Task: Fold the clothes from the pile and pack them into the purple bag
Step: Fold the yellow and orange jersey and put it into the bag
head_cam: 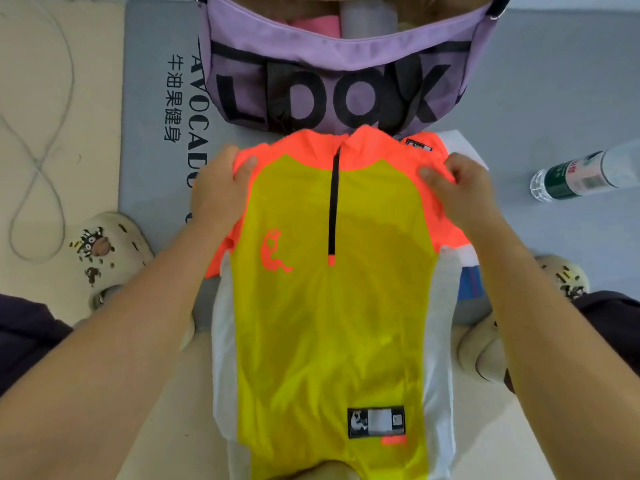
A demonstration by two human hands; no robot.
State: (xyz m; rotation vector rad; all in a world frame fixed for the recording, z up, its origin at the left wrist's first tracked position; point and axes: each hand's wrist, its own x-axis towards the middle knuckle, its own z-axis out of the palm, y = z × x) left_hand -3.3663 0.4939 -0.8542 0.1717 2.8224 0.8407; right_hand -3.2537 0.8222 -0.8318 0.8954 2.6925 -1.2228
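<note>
A yellow cycling jersey (pixel 329 306) with orange shoulders and a short black zip lies face up on the floor, spread flat on top of other clothes (pixel 440 306) from the pile, pale grey and white, with a blue edge showing at the right. Its long axis runs straight away from the person: the hem is nearest the body and the collar points at the purple bag (pixel 339 64), which stands just beyond the collar with its mouth open and rolled pink and grey garments already inside.

The left hand (pixel 218 192) holds the left shoulder of the jersey, thumb on top of the orange fabric and fingers curled around its edge. The right hand (pixel 457 188) holds the right shoulder the same way, thumb pressing the fabric down. Both grips are closed on cloth at the far end of the garment, at about equal reach, so neither hand is nearer. The likely coming fold would bring the sides or sleeves inward from these 2 holds.

A grey exercise mat (pixel 156 98) with printed lettering lies under the bag. A plastic water bottle (pixel 581 174) lies on its side well to the right. A pale cord (pixel 38 133) loops on the beige floor at left. 2 cream clogs (pixel 107 254) sit on either side of the jersey.
</note>
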